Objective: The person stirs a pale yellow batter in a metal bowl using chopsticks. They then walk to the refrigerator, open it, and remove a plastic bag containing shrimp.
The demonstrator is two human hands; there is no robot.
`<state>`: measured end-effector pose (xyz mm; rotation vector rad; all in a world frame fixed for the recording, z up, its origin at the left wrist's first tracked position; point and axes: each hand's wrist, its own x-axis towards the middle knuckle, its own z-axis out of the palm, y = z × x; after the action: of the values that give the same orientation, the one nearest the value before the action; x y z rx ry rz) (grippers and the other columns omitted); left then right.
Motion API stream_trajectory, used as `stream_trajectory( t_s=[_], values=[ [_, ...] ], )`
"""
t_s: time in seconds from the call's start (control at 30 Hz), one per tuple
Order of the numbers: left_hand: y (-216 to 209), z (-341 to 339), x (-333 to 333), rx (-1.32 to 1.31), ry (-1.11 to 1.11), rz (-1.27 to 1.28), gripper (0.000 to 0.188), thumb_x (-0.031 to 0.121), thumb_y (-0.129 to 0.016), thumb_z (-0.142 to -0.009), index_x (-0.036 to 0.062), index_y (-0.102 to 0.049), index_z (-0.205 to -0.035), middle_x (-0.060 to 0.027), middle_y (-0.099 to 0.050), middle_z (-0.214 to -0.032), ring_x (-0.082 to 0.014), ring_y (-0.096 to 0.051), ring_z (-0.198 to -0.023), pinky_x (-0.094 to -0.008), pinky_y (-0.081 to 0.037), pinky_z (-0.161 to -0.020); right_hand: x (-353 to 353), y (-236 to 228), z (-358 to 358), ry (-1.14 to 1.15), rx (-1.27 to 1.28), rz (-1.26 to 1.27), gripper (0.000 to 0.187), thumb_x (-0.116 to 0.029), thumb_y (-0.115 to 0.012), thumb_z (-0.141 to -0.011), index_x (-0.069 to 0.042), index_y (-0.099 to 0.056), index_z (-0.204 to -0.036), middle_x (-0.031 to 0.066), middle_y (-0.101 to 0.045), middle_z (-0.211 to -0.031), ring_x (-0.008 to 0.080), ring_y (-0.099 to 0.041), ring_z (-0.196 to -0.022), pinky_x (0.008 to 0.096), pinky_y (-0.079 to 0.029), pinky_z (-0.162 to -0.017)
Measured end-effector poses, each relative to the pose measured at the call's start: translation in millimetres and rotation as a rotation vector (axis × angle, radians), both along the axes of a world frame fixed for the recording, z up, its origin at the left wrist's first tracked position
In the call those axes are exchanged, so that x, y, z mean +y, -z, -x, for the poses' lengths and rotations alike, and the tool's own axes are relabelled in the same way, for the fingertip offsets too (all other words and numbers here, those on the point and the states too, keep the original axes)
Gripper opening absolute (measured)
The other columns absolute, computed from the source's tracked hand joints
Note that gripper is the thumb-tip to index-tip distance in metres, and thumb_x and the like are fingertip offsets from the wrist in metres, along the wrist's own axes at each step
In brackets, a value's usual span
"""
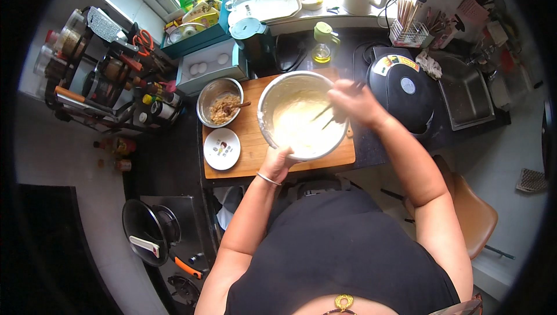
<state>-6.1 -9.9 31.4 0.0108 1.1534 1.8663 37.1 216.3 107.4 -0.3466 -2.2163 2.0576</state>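
A large metal mixing bowl [266, 135] stands on a wooden cutting board [249, 163], with pale yellow batter [297, 122] inside. My left hand [277, 163] grips the bowl's near rim, thumb over the edge. Over the bowl's right side, my right hand [358, 104] is closed round a pair of chopsticks [322, 113] whose lower ends reach down to the batter. Hand and chopsticks are smeared by motion. To the left sits a smaller metal bowl [202, 110] holding a brown chunky mixture [220, 111] and a brown-handled utensil [240, 105]. Nearer me lies a small white plate [222, 160].
Behind the board are a box of eggs [203, 65], a teal pitcher [253, 39] and a green-topped oil bottle [322, 45]. A black round electric cooker [404, 97] stands right, beside a sink [464, 97]. A pan [145, 231] rests at lower left, a chair [467, 216] behind right.
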Motion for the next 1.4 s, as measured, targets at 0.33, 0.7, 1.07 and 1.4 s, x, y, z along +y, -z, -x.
stream_trajectory(
  t_s=[0.33, 0.7, 1.07, 1.4],
  values=[
    [3, -1, -8, -0.050, -0.032, -0.017, 0.049, 0.001, -0.051, -0.069, -0.0022, -0.040, -0.117, -0.0127, -0.053, -0.104, -0.0235, -0.057, -0.085, -0.0343, -0.051, -0.066, 18, -6, -2, 0.090, 0.079, -0.191, 0.017, -0.013, -0.053, -0.086, -0.003, -0.052, -0.072, 0.0024, -0.054, -0.058, 0.0087, -0.053, -0.047, 0.0218, -0.044, -0.043],
    [19, 4, -11, -0.015, -0.157, -0.018, 0.045, 0.000, -0.051, -0.069, -0.0040, -0.043, -0.113, -0.0127, -0.054, -0.101, -0.0236, -0.058, -0.086, -0.0358, -0.052, -0.066, 15, -36, -13, 0.047, 0.170, -0.502, 0.020, -0.013, -0.054, -0.086, -0.003, -0.049, -0.069, -0.0004, -0.053, -0.059, 0.0062, -0.051, -0.054, 0.0205, -0.043, -0.049],
    [46, 4, -7, 0.011, -0.304, -0.059, 0.044, -0.001, -0.047, -0.068, -0.0054, -0.043, -0.112, -0.0145, -0.055, -0.099, -0.0254, -0.059, -0.083, -0.0363, -0.052, -0.065, -2, -18, -26, 0.236, 0.233, -0.377, 0.017, -0.008, -0.055, -0.085, -0.001, -0.050, -0.070, 0.0010, -0.055, -0.062, 0.0058, -0.053, -0.055, 0.0198, -0.044, -0.050],
    [12, -10, 1, -0.126, -0.170, -0.162, 0.048, -0.003, -0.049, -0.068, -0.0016, -0.042, -0.115, -0.0123, -0.055, -0.102, -0.0224, -0.059, -0.084, -0.0340, -0.052, -0.065, -21, 14, -20, 0.248, 0.341, -0.385, 0.010, -0.007, -0.055, -0.085, 0.001, -0.057, -0.080, 0.0040, -0.060, -0.069, 0.0081, -0.055, -0.062, 0.0195, -0.044, -0.059]
  ],
)
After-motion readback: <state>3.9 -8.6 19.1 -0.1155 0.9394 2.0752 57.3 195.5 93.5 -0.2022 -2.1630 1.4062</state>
